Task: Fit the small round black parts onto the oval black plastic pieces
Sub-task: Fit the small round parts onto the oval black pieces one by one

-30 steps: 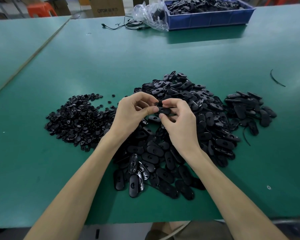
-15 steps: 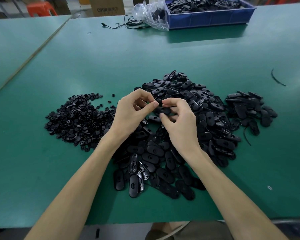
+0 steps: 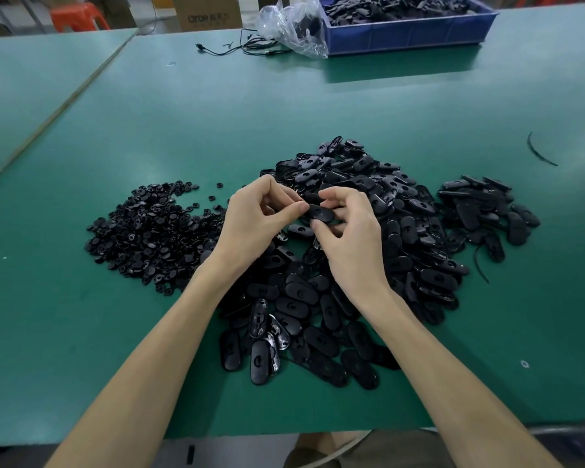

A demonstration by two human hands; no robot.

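Oval piece [image 3: 321, 212] sits just above the big oval pile [image 3: 385, 238], pinched at both ends: L hand [image 3: 254, 221] by thumb and finger, R hand [image 3: 348, 231] curled round it. Vs 0.5 s ago hands barely moved, but more of its face shows. The round part is hidden, prob. being pressed in. Round-parts heap [image 3: 149, 228] is left of pile. Far behind it on the green table [image 3: 318, 113] are a blue tray [image 3: 409, 37], bag [image 3: 294, 25] and cable [image 3: 244, 49].

body log | left hand [image 3: 250, 221]: showing bare, fingers slender | right hand [image 3: 348, 231]: showing bare, fingers slender | left forearm [image 3: 156, 359], right forearm [image 3: 453, 373]: showing uncovered down to the frame's edge
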